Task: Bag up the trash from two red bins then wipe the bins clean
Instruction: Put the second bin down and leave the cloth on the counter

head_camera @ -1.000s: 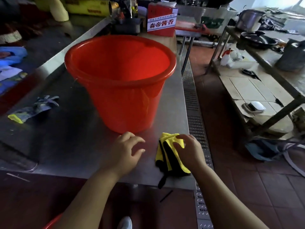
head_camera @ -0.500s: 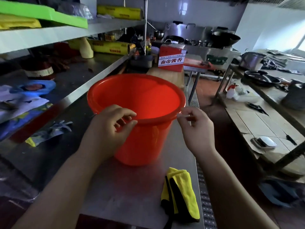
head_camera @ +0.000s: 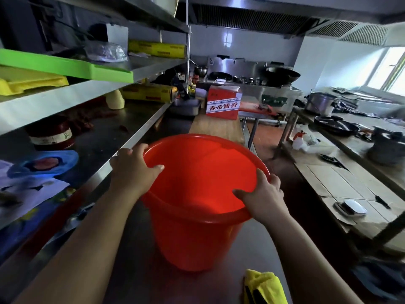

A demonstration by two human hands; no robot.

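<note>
Steel surface [head_camera: 135,281], long and dull, with a red bin [head_camera: 197,238] upright on it. Gripped at the rim on both sides: left hand [head_camera: 131,170] curled over the left edge, right hand [head_camera: 263,198] over the near right edge (thumbs inside the wall). Folded yellow cloth [head_camera: 263,286] flat by the bin's base, not touching it.

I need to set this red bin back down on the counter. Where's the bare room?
Bare steel counter lies left of the bin, toward the lower shelf, and the wooden board is free between the bin and the red box. Crowded: the yellow cloth at the near right corner, a metal tray beside the box.
</note>
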